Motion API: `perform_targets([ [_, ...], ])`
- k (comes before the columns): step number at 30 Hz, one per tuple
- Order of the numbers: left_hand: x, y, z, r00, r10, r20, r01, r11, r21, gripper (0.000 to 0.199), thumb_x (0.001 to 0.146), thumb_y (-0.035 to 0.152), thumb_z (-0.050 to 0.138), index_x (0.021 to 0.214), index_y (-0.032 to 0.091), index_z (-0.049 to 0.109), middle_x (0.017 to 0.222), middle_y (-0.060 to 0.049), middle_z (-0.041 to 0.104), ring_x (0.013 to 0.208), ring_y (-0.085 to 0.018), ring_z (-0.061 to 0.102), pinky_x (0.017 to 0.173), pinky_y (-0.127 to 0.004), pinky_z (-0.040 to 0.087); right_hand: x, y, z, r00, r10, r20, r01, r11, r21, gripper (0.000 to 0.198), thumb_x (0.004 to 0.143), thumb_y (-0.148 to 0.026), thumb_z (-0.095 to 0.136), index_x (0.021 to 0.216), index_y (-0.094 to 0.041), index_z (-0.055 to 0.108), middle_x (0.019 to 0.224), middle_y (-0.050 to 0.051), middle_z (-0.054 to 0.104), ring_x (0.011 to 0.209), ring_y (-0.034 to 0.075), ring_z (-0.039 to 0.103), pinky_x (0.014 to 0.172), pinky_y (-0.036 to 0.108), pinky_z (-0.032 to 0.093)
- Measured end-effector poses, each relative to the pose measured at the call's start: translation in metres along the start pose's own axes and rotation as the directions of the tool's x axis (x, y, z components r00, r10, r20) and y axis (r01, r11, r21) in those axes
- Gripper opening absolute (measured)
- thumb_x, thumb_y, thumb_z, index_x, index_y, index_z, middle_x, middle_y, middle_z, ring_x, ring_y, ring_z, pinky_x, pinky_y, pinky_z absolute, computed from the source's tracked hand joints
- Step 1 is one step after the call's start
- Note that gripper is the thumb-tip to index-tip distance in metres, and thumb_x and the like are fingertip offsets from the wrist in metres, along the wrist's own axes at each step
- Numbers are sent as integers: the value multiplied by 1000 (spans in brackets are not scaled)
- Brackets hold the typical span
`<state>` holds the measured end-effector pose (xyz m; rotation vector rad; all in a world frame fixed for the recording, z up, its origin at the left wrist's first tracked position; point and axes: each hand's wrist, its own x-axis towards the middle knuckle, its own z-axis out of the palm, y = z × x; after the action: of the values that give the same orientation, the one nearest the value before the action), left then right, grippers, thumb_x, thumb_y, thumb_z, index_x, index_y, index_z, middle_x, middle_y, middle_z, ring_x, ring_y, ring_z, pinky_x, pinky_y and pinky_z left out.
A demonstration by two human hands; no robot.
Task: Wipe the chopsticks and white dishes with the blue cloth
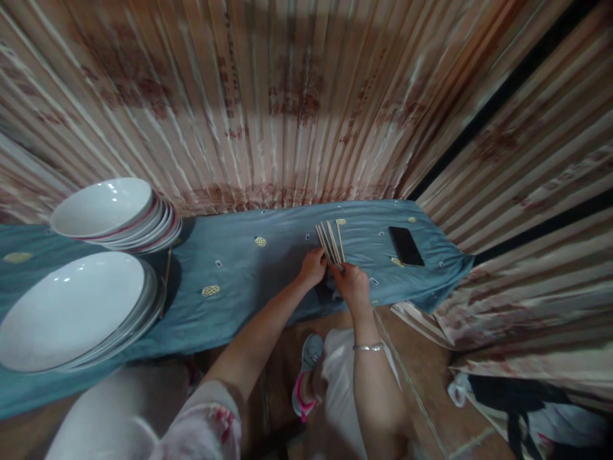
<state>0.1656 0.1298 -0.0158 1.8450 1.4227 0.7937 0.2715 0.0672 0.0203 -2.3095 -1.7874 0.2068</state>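
Note:
Several light wooden chopsticks (330, 243) point away from me over the near side of the cloth-covered table, their far ends fanned out. My left hand (313, 267) is closed around the lower left part of this bundle. On the other side, my right hand (353, 285), with a silver bangle on its wrist, is closed on the chopsticks' near ends. The fingers hide where the sticks are gripped. A black phone (406, 246) lies to the right of my hands.
On the left of the blue tablecloth (234, 255) stand a tilted stack of white bowls (108, 207) and a stack of white plates (76, 313). A thin stick (166, 281) lies beside them. Pleated curtains (297, 96) hang behind and to the right.

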Motion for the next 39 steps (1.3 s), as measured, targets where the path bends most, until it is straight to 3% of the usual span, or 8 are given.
perform_targets([
  [5,7,3,7,1000,27,15,-27,1000,-1,37,76,1,50,104,19,66,114,-8,67,112,-22,59,101,-36,42,-5,5,-5,994,24,-102,-18,998,53,32,93,-37,47,97,-15,70,81,14,72,72,21,68,62,25,37],
  [15,10,0,10,1000,19,4,-19,997,-69,44,73,-2,49,113,12,62,119,-14,63,112,-23,57,100,-38,42,-18,23,-27,935,78,-346,5,972,233,40,93,-41,44,104,-12,69,87,17,72,75,22,66,66,26,37],
  [22,-8,-5,3,999,-13,-37,8,992,-128,49,77,1,47,122,15,58,128,-12,58,97,-16,64,96,-33,47,-22,8,-22,959,8,-282,138,858,495,45,89,-50,44,93,-15,72,68,6,67,58,15,55,59,23,36],
  [25,-32,-20,-19,997,-28,-68,20,993,-116,49,77,2,46,124,14,57,135,-13,53,102,-17,62,99,-35,46,-27,-11,-13,972,-94,-216,209,771,601,45,87,-51,46,92,-15,73,70,3,67,57,13,53,58,22,38],
  [27,-55,-37,-42,992,-12,-122,2,997,-81,49,79,5,46,126,15,56,138,-13,51,117,-20,56,105,-38,41,-32,-27,-6,972,-165,-167,235,732,639,43,86,-51,48,92,-16,72,70,2,67,56,12,53,56,21,38],
  [33,-120,-93,-116,928,-56,-368,130,975,180,50,81,19,52,131,19,51,148,-11,39,140,-27,29,114,-47,26,-50,-74,11,932,-357,-67,315,701,640,33,87,-44,50,92,-20,72,76,2,71,66,14,61,63,21,43],
  [36,-129,-107,-143,877,-123,-465,271,925,265,55,80,26,55,133,16,49,153,-14,29,145,-33,11,114,-55,18,-54,-91,15,908,-417,-38,341,684,645,29,88,-42,51,91,-21,71,71,-1,70,61,12,62,60,19,42],
  [39,-122,-112,-162,847,-188,-498,375,875,307,58,80,30,54,135,13,46,155,-18,22,145,-36,5,112,-61,9,-55,-107,20,884,-465,-51,383,657,649,24,89,-37,51,90,-23,71,78,-1,72,71,12,66,67,18,44],
])
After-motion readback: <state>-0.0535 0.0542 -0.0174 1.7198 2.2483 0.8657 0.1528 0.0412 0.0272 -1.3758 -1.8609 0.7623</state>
